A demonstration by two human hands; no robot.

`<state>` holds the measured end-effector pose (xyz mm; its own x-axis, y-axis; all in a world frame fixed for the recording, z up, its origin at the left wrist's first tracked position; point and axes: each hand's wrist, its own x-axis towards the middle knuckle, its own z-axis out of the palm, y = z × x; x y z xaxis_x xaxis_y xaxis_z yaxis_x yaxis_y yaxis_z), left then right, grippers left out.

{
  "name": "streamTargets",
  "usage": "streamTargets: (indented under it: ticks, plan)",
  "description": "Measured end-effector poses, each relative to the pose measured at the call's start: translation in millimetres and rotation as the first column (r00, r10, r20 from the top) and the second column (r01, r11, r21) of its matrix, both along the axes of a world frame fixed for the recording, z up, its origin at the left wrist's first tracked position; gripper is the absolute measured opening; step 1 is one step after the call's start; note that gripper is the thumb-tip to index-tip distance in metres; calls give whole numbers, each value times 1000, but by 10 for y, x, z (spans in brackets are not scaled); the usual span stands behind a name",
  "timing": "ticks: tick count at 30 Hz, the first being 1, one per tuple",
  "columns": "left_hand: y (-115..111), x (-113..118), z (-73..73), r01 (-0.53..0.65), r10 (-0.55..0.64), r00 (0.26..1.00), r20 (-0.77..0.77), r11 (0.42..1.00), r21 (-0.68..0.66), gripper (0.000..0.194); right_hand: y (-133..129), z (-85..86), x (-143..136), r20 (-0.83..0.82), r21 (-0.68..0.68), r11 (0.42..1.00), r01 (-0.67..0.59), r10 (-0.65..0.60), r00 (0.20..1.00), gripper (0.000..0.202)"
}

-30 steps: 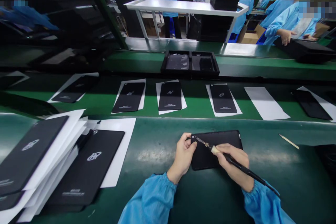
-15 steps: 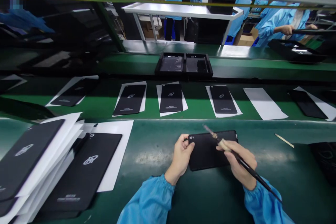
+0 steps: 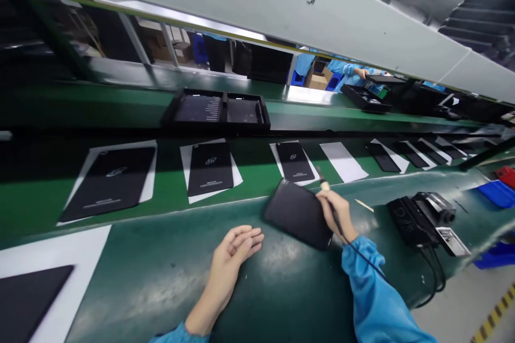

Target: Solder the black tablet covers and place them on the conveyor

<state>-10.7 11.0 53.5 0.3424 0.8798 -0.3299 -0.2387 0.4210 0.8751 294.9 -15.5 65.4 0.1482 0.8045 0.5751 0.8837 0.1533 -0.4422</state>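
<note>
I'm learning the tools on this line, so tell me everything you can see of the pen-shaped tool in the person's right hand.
The pen-shaped tool looks like a soldering iron: a slim, metallic-looking tip, a pale collar and a dark handle. The right hand grips it at a slant, tip pointing up and away from the person, near the far side of the black panel. A thin dark cord runs back across the blue sleeve. Blur hides finer detail.

And there's a wooden stick (image 3: 364, 205) just right of the right fingers (image 3: 327, 210), a plain white sheet (image 3: 344, 162) beyond them, a two-part black tray (image 3: 223, 109) well past the left fingers (image 3: 243, 235), and way out right, a blue bin (image 3: 499, 193)!
</note>
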Motion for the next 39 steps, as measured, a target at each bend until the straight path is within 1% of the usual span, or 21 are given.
streamTargets:
  ticks: [3,7,9,11,12,14,17,19,21,23,26,31,35,39]
  plan:
    - [4,5,-5,13,-13,1000,14,1000,-3,48,117,134,542,-25,38,974,225,-225,974,24]
    - [7,14,-6,5,-5,1000,4,1000,6,46,427,336,1243,-18,32,910,414,-414,910,22]
    - [7,14,2,3,-3,1000,6,1000,4,46,608,426,1473,-19,26,878,478,-478,878,24]
    - [4,15,10,1,-1,1000,7,1000,4,47,779,476,1556,-18,20,858,513,-512,859,26]
    - [2,16,11,-2,2,1000,9,1000,5,47,854,475,1533,-13,13,858,513,-513,858,28]
    - [-5,23,7,-23,23,1000,11,1000,12,45,980,404,1355,7,-19,883,469,-468,883,32]
    - [-18,35,-14,-60,60,998,13,998,16,43,1114,141,847,42,-110,942,317,-314,948,36]
    - [-26,39,-27,-68,67,998,14,998,14,44,1175,-68,472,53,-172,959,225,-219,974,38]
    - [-32,41,-33,-70,70,997,22,997,10,45,1217,-235,173,51,-222,957,189,-182,982,39]
    - [-36,42,-36,-76,75,997,27,997,9,46,1244,-333,3,46,-257,947,191,-185,982,39]
    - [-37,46,-44,-84,84,996,26,996,12,48,1260,-368,-34,35,-284,938,199,-198,980,39]
    - [-29,49,-63,-90,89,995,43,996,24,51,1228,-286,119,-17,-255,949,185,-196,980,41]
    - [-28,48,-64,-88,87,995,46,996,13,51,1146,-140,247,-94,-171,969,177,-194,976,40]
    - [-16,39,-96,-75,74,996,53,997,8,48,1066,78,413,-128,-39,971,234,-237,963,39]
